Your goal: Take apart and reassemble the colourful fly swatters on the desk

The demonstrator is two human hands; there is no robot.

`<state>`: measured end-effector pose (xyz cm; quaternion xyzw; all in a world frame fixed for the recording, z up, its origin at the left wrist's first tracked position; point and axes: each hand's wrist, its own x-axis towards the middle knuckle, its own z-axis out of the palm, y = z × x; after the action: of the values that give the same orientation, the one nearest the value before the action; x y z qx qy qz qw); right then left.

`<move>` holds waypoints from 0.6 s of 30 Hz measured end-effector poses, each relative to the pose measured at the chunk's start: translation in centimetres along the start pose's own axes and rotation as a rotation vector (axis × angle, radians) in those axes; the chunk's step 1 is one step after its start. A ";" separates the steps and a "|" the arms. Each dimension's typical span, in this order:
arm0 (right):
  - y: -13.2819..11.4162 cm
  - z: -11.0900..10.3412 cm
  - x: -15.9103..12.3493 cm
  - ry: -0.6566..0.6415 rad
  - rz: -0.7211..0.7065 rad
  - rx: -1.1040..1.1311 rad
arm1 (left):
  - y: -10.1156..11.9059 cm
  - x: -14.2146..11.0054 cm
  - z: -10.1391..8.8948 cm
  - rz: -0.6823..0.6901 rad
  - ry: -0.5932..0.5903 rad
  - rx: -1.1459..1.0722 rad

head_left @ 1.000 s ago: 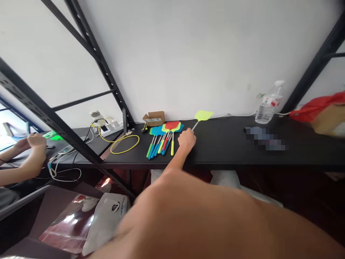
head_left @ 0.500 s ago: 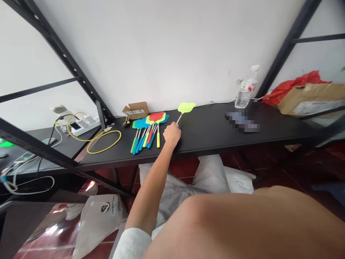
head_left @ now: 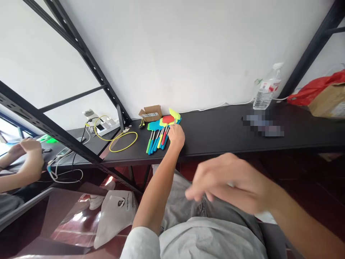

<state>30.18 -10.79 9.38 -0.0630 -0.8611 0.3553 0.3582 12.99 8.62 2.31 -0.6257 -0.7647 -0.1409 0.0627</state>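
My left hand [head_left: 177,136] is closed round a yellow-green fly swatter [head_left: 175,114]; its head points up and its handle is hidden by the hand. That swatter is held at the right side of a row of fly swatters [head_left: 155,125] with blue, red, green and yellow heads, which overlap on the black desk [head_left: 215,126]. Their handles point toward me. Over my lap, my right hand [head_left: 226,180] hangs in the air, blurred. Its fingers are loosely bent and apart from the thumb, with nothing visible in them.
Behind the swatters stands a small open cardboard box [head_left: 151,113]. A yellow cable [head_left: 136,138] loops on the left near a power strip [head_left: 107,127]. To the right are a water bottle [head_left: 266,88] and a red bag [head_left: 315,88]. Another person's hands [head_left: 31,145] show at far left.
My left hand has brought the yellow-green swatter left, against the others. My right forearm has swung away from the camera, and the right hand now shows above my lap. The view has shifted left.
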 end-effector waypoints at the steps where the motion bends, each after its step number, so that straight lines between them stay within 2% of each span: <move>1: 1.1 -0.1 0.4 0.031 0.065 0.016 | -0.1 0.0 -0.1 0.006 0.008 0.034; 5: 7.6 -0.4 1.1 0.207 0.346 0.080 | -0.9 0.1 -0.7 0.035 0.014 0.138; 8: 12.2 -1.0 1.1 0.323 0.476 0.023 | -1.9 0.1 -1.0 0.056 0.007 0.178; 10: 14.5 -1.3 1.0 0.366 0.535 -0.070 | -2.8 0.2 -1.3 0.083 0.011 0.173; 13: 16.7 -1.6 1.0 0.382 0.560 -0.260 | -5.0 0.7 -1.9 0.106 0.050 0.140; 15: 17.6 -1.6 1.3 0.391 0.573 -0.384 | -7.2 1.1 -2.3 0.081 0.063 0.131; 18: 18.7 -1.0 3.1 0.394 0.607 -0.545 | -11.0 1.4 -2.2 0.024 -0.045 0.072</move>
<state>25.83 4.73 -0.57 -0.4712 -0.7811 0.1858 0.3651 1.78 7.36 3.24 -0.6353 -0.7628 -0.0985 0.0697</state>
